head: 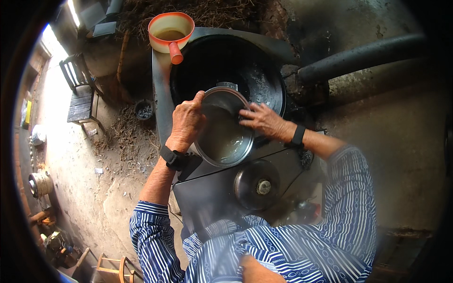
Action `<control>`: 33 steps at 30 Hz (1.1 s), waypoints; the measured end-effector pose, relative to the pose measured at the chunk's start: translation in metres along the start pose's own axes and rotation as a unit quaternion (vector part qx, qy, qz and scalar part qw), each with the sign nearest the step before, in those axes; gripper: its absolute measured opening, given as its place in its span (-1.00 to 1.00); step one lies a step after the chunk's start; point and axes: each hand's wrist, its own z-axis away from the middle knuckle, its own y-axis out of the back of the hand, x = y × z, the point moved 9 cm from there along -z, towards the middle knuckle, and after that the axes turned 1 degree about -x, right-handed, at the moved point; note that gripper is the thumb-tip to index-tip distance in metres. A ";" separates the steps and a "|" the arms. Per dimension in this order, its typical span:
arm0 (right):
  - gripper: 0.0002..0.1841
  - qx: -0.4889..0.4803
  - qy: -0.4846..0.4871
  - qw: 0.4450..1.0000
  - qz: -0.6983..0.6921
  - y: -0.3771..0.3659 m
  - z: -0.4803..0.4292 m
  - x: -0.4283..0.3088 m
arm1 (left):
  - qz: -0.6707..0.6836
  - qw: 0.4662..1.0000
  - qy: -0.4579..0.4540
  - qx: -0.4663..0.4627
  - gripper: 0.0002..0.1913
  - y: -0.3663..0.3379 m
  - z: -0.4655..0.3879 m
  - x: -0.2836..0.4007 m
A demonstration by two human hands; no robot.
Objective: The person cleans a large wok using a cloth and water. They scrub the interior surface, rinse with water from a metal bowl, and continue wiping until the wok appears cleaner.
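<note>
A round metal pot (226,138) with cloudy liquid in its bottom is tilted over the near edge of a large black wok (216,67). My left hand (188,118) grips its left rim, with the index finger along the edge. My right hand (267,122) is blurred at the right rim. Its spread fingers reach over the pot's edge, and I cannot tell whether they grip it. On the stove's far left corner stands a cream plastic dipper (171,33) with an orange rim and handle, holding some liquid.
A dark lid (256,184) with a round knob lies on the stovetop (201,194) nearest me. A thick black pipe (361,56) runs off to the right. Dry twigs (219,12) are heaped behind the stove. Leftward are an ash-filled bucket (144,109) and a wooden chair (82,102).
</note>
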 end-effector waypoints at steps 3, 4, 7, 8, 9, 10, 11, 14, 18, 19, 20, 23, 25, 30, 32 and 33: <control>-0.65 -0.082 -0.051 0.984 -0.149 -0.019 0.015 -0.032 | -0.017 1.000 0.004 0.008 -0.49 0.002 0.001 -0.001; -0.60 -0.098 -0.056 0.973 -0.203 -0.022 0.013 -0.044 | -0.030 0.999 -0.001 0.018 -0.51 0.004 0.002 0.000; -0.50 -0.158 -0.018 0.936 -0.313 -0.022 -0.013 -0.065 | 0.010 1.000 0.008 0.019 -0.44 0.006 0.005 0.004; -0.51 -0.078 -0.001 0.967 -0.241 -0.002 -0.024 -0.058 | 0.002 1.000 0.008 0.028 -0.44 0.009 0.006 0.006; -0.53 0.001 0.012 0.985 -0.171 0.018 -0.031 -0.051 | -0.001 1.000 0.012 0.028 -0.44 0.010 0.008 0.006; -0.54 0.064 0.005 0.989 -0.134 0.034 -0.039 -0.038 | -0.003 1.000 0.022 0.022 -0.44 0.010 0.010 0.005; -0.54 0.101 0.000 0.990 -0.103 0.047 -0.040 -0.025 | -0.003 1.000 0.017 0.024 -0.43 0.010 0.011 0.006; -0.68 0.101 0.022 0.995 -0.010 0.057 -0.033 0.010 | 0.012 1.000 0.005 0.026 -0.44 0.009 0.012 0.002; -0.58 0.034 0.029 0.995 -0.091 0.029 -0.010 0.026 | 0.047 0.998 -0.006 0.039 -0.47 0.011 0.012 -0.011; -0.56 -0.013 0.010 0.993 -0.116 0.014 -0.007 0.024 | 0.051 0.998 0.001 0.045 -0.47 0.013 0.013 -0.015; -0.52 -0.011 -0.011 0.985 -0.170 0.009 -0.001 0.018 | 0.066 0.996 0.027 0.044 -0.48 0.012 0.014 -0.022; -0.48 -0.064 -0.045 0.973 -0.215 -0.004 0.019 -0.012 | 0.084 0.995 0.026 0.050 -0.54 0.009 0.016 -0.020; -0.48 -0.148 -0.069 0.944 -0.286 -0.015 0.022 -0.037 | 0.068 0.996 0.035 0.051 -0.55 0.008 0.018 -0.019; -0.53 -0.127 -0.075 0.854 -0.498 -0.005 -0.028 -0.049 | 0.029 0.996 -0.013 0.089 -0.53 0.016 0.025 -0.006; -0.67 -0.080 -0.143 0.918 -0.360 -0.004 -0.049 -0.021 | 0.048 0.996 0.000 0.077 -0.54 0.015 0.025 -0.007; -0.74 -0.044 -0.169 0.943 -0.282 0.000 -0.056 -0.010 | 0.058 0.996 0.019 0.059 -0.55 0.012 0.026 -0.010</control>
